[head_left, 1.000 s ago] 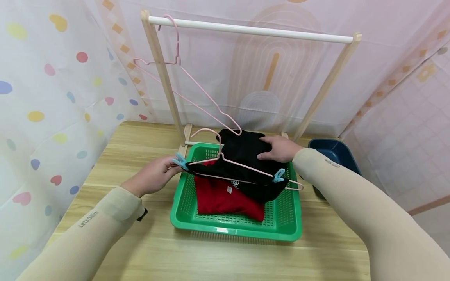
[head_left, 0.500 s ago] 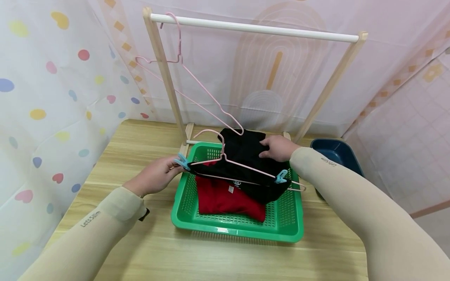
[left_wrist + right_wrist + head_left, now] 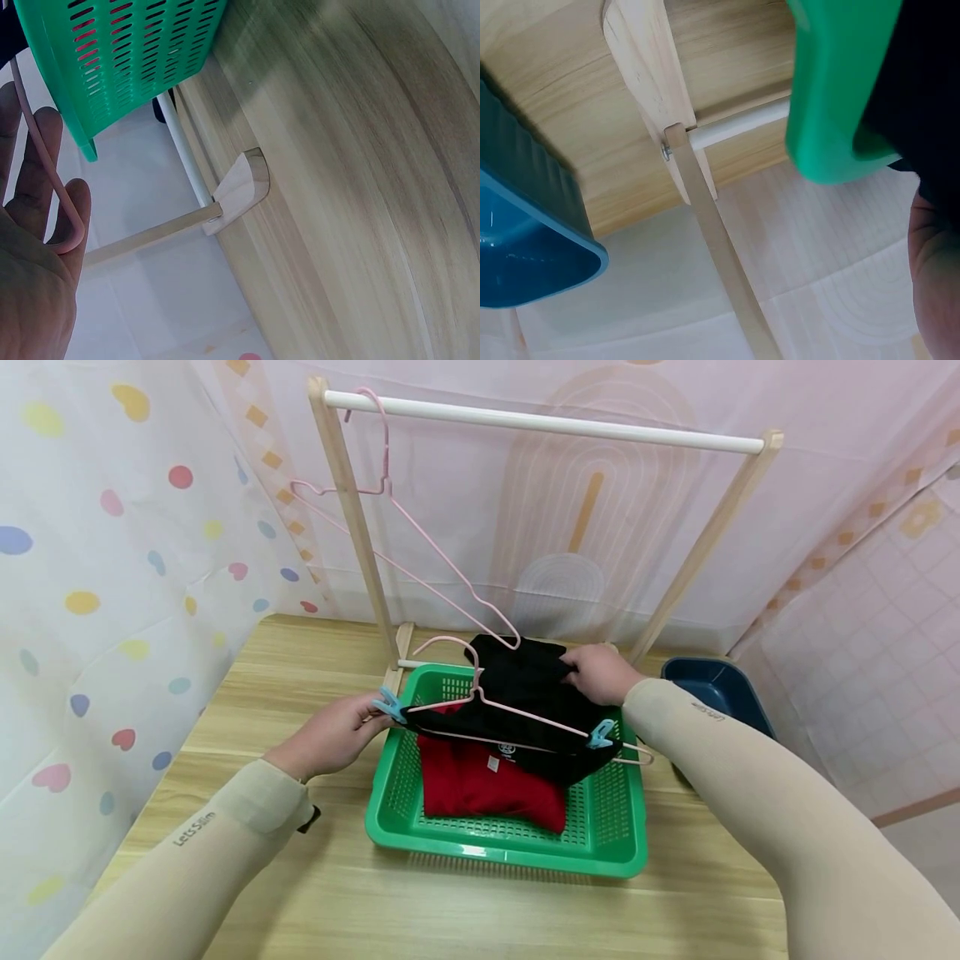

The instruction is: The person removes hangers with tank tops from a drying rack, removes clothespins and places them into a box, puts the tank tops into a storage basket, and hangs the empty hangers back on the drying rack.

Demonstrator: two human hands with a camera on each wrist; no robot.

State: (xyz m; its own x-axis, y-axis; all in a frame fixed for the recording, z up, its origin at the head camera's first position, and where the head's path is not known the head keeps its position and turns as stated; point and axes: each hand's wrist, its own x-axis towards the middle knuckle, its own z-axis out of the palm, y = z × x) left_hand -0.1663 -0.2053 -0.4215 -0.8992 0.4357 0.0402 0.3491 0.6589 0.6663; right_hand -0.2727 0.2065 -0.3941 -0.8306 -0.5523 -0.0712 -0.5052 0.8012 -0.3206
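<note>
A pink hanger (image 3: 476, 681) lies over the green basket (image 3: 495, 857) with a black garment (image 3: 525, 681) on it. Light blue clothespins sit near both ends, one on the left (image 3: 391, 705) and one on the right (image 3: 602, 734). My left hand (image 3: 341, 731) holds the hanger's left end by the clothespin; in the left wrist view the hanger's bent end (image 3: 46, 161) crosses the fingers. With my right hand (image 3: 603, 672) I pinch the black cloth behind the hanger; most of those fingers are hidden by it. Under it in the basket is a red garment (image 3: 487, 797).
Behind the basket stands a wooden rack with a white rail (image 3: 543, 420). Another pink hanger (image 3: 431, 531) hangs at the rail's left end, its lower corner overlapping the black garment in the head view. A dark blue bin (image 3: 708, 677) stands right of the basket on the wooden table (image 3: 300, 660).
My right hand, earlier laid over the black garment with fingers spread, has closed on the cloth and bunched it slightly. The left hand and hanger hold nearly the same place.
</note>
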